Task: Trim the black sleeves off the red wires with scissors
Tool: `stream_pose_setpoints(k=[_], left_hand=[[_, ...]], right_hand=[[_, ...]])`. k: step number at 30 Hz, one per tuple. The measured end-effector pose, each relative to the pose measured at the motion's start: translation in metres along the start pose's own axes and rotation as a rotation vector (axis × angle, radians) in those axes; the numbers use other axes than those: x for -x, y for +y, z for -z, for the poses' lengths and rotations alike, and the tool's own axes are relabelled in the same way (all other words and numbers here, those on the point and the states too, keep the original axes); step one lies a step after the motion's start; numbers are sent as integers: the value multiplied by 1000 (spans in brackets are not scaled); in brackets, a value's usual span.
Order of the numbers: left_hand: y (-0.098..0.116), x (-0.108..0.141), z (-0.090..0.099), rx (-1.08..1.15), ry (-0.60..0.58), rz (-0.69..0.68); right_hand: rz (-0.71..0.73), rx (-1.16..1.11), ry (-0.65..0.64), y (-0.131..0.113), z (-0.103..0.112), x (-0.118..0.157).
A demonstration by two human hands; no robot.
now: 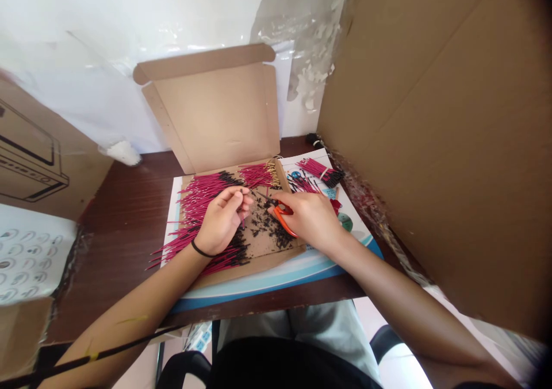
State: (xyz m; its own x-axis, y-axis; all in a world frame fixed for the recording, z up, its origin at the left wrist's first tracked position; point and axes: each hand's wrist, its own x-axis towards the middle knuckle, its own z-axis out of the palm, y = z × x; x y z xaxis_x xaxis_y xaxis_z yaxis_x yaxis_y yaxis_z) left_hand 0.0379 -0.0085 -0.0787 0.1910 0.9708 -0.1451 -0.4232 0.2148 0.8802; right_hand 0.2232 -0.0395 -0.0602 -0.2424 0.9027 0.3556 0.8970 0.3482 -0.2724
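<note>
Left hand point(222, 219) pinched on a red wire point(242, 222); right hand point(308, 219) clamped on orange-handled snips point(281, 219), above black trimmings point(267, 225) in a cardboard box point(215, 116).

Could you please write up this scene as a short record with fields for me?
Left hand: pinches a thin wire
Right hand: holds scissors with orange handles, blades pointing toward the left hand
Left wrist: black band
Container: open cardboard box, lid raised
In box: magenta wires, black clippings
Right of box: bundle of magenta wires on a printed sheet
Surface: wooden table
</note>
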Motion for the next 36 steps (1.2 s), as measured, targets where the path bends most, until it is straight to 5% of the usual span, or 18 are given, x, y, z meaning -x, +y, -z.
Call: stream_pose_setpoints(k=[36], left_hand=[[8, 6, 1, -232, -174, 201]], right_hand=[[51, -220, -62, 2, -2, 0]])
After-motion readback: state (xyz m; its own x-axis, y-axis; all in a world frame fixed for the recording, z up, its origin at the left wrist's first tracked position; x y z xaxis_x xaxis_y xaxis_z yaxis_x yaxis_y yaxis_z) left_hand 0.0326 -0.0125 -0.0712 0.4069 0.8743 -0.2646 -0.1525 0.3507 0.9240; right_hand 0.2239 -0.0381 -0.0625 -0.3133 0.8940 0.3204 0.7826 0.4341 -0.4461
